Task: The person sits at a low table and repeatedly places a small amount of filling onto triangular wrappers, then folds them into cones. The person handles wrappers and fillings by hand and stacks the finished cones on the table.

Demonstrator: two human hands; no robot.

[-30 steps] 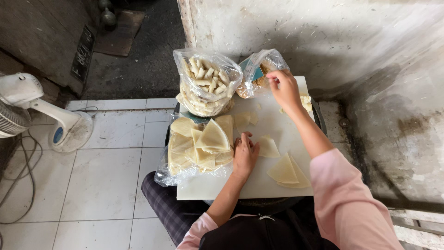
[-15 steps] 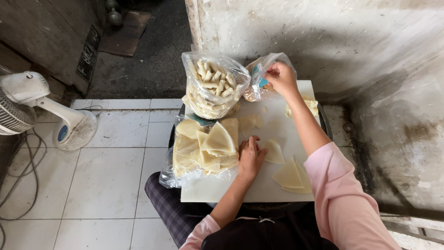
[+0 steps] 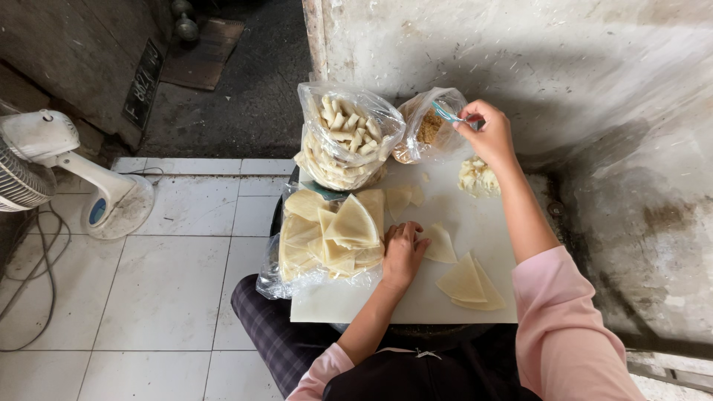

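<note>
My right hand [image 3: 489,132] grips the handle of a blue spoon [image 3: 448,113] whose bowl dips into a clear bag of brown crumbly filling [image 3: 425,131]. My left hand [image 3: 403,252] rests palm down on the white board [image 3: 453,212], its fingers on a pale triangular wrapper [image 3: 440,243]. A stack of triangular wrappers [image 3: 332,234] lies in an opened plastic bag just left of that hand. Two more folded wrappers [image 3: 468,282] lie near the board's front right.
A clear bag of rolled pale pieces [image 3: 343,137] stands at the board's back left. A lump of pale dough-like scraps [image 3: 477,177] lies near the right edge. A white fan [image 3: 52,167] and its cable [image 3: 30,260] sit on the tiled floor at left. A rough wall [image 3: 594,89] closes the right side.
My right hand has drawn back a little from the filling bag, the blue spoon now showing. My left hand stays on the wrapper. The view has shifted slightly.
</note>
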